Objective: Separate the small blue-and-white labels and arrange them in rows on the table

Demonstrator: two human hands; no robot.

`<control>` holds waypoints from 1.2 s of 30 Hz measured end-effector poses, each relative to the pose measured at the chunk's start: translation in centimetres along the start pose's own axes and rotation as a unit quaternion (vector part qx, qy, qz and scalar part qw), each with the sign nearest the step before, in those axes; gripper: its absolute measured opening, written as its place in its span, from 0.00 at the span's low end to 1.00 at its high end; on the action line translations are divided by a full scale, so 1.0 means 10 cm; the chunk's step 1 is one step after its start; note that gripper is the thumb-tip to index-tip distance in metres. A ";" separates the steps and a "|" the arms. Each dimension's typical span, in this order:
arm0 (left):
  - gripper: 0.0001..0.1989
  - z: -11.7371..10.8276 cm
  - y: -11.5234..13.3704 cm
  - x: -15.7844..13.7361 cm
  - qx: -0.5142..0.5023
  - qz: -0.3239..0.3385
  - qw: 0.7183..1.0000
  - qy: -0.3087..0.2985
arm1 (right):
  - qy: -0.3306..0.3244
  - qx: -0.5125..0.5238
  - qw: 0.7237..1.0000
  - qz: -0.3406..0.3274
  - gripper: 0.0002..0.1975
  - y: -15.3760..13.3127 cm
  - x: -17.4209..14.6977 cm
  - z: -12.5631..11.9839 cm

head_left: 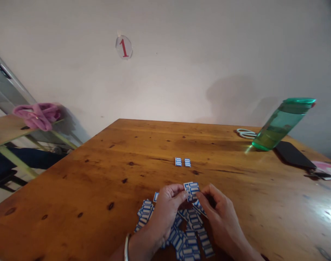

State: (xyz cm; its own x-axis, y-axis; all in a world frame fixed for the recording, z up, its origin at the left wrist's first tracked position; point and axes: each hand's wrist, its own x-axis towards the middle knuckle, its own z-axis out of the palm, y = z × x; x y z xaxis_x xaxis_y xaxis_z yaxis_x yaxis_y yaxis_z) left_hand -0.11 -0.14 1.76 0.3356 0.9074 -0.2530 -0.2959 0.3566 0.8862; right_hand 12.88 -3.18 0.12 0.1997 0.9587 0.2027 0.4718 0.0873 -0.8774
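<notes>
Between my two hands, just above the wooden table (149, 145), are small white label sheets (193, 188) printed with blue-bordered boxes, at least two overlapping. My left hand (168, 203) pinches their left edge between thumb and fingers. On the other side, my right hand (218, 206) closes thumb and fingertips on the right edge. Below and around both hands lies a loose pile of similar label sheets (191, 241), partly covered by my left hand and wrist. Farther off, two small neat stacks of label sheets (178, 162) rest side by side on the tabletop.
At the right stand a green translucent bottle (282, 125), a white coiled cable (245, 133) and a flat black object (294, 155). A pink cloth item (39, 115) sits on another table at left. Behind is a wall with a round "1" sign (124, 47).
</notes>
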 end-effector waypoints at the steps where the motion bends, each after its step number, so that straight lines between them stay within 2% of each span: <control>1: 0.11 0.00 -0.01 0.00 -0.001 -0.001 1.000 -0.001 | -0.002 -0.005 1.000 -0.003 0.14 0.00 0.00 0.00; 17: 0.10 0.02 -0.06 0.02 0.004 0.025 1.000 -0.016 | 0.004 -0.080 0.996 -0.031 0.13 -0.06 -0.01 -0.01; 36: 0.08 0.00 -0.08 0.04 0.022 0.037 0.999 -0.021 | 0.014 -0.087 0.995 -0.049 0.13 -0.07 -0.03 0.01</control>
State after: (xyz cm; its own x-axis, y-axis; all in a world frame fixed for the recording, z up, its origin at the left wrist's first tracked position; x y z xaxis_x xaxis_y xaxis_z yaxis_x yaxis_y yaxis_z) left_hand 0.31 -0.08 0.93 0.3524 0.9202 -0.1703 -0.2820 0.2779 0.9183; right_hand 12.41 -3.49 0.64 0.1681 0.9398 0.2976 0.6316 0.1291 -0.7645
